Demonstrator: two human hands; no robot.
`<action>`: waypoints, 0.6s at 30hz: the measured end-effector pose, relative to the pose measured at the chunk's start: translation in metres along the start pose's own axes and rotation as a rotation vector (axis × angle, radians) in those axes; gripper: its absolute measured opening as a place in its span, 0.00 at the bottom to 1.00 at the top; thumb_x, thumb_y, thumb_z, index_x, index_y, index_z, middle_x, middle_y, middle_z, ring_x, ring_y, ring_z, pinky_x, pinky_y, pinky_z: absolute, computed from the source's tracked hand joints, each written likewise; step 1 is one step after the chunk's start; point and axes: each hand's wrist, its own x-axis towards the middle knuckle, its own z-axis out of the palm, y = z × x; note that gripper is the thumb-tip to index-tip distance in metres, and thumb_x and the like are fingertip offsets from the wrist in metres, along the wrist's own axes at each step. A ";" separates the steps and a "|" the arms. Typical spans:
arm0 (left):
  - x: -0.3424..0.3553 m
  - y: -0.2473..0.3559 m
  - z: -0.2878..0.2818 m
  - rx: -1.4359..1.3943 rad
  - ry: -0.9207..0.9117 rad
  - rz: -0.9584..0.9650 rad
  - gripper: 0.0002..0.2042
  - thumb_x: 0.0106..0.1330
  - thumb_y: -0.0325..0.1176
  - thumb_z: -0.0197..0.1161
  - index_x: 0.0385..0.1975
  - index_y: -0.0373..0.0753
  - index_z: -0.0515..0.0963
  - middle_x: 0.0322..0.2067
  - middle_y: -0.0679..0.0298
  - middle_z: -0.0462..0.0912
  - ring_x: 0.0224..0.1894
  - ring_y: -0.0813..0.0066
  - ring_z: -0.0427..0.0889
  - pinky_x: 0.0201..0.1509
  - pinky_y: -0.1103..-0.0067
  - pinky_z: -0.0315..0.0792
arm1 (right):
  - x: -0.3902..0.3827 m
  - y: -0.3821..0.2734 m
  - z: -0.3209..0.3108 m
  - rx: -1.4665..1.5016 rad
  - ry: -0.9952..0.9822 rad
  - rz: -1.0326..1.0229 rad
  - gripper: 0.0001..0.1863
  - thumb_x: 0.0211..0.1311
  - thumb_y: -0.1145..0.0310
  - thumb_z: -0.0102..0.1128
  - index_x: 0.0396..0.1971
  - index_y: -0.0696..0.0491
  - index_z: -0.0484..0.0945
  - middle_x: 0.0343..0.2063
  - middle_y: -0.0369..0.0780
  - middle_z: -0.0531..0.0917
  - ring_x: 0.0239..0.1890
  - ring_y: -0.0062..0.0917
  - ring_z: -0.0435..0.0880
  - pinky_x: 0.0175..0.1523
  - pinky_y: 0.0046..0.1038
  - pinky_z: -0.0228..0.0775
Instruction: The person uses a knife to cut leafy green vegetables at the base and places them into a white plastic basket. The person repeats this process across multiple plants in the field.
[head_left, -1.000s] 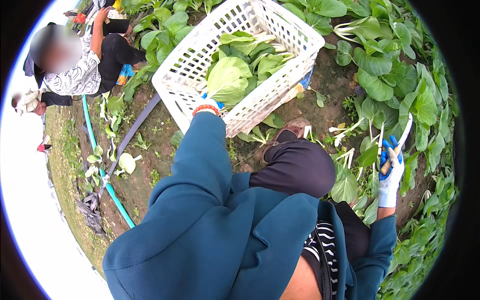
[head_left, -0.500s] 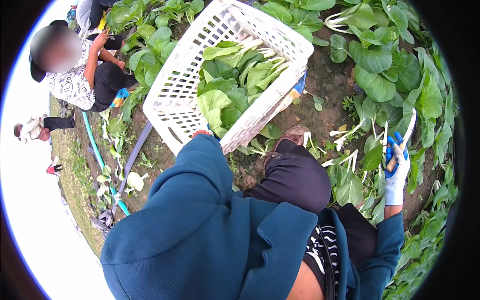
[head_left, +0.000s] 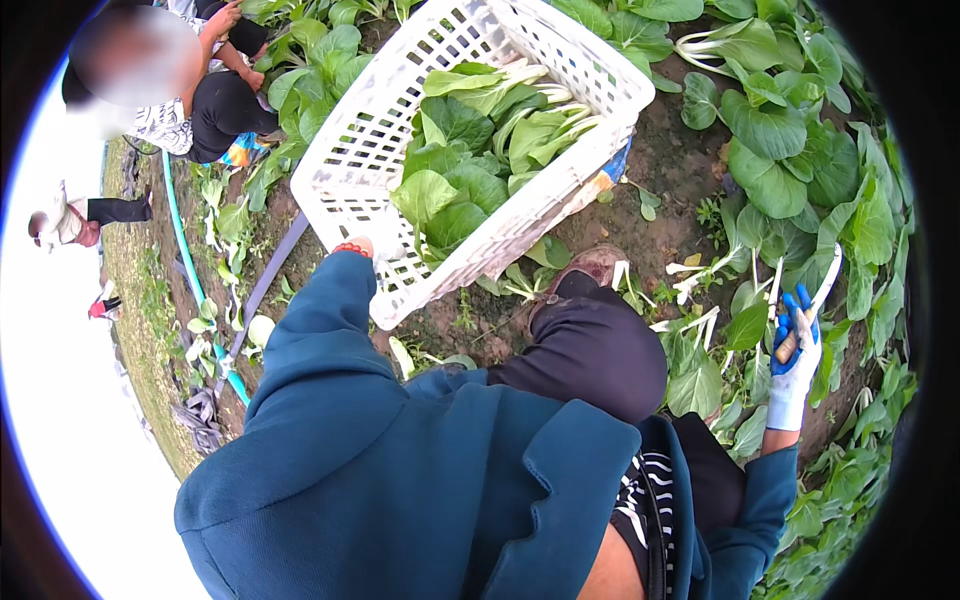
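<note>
My right hand [head_left: 798, 345], in a white and blue work glove, is closed round the wooden handle of a knife [head_left: 828, 275]. Its pale blade points up and away, beside the leafy greens at the right. A red bead bracelet circles my left wrist, and my left hand [head_left: 382, 233] is at the near left corner of a white plastic crate [head_left: 340, 165]. Whitish glove and crate blend there, so its fingers cannot be made out. Inside the crate lies a heap of bok choy [head_left: 475, 190], green leaves toward the near left and white stalks toward the far right.
Growing bok choy [head_left: 770, 130] fills the right and far side. Cut plants and loose leaves [head_left: 695, 375] lie on the soil right of my knee. A person [head_left: 215, 110] crouches at the far left, another stands beyond. A turquoise hose [head_left: 180, 240] runs along the left.
My left hand has shifted left along the crate's near side, from beside the leaves to the left corner. The right hand keeps the knife and has barely moved.
</note>
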 end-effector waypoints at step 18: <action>0.128 0.149 0.090 -0.336 0.731 0.631 0.20 0.62 0.37 0.59 0.52 0.33 0.77 0.45 0.43 0.84 0.46 0.48 0.84 0.52 0.64 0.76 | -0.005 0.005 0.024 0.023 0.076 -0.032 0.25 0.69 0.67 0.58 0.64 0.57 0.68 0.42 0.37 0.84 0.30 0.10 0.77 0.35 0.10 0.67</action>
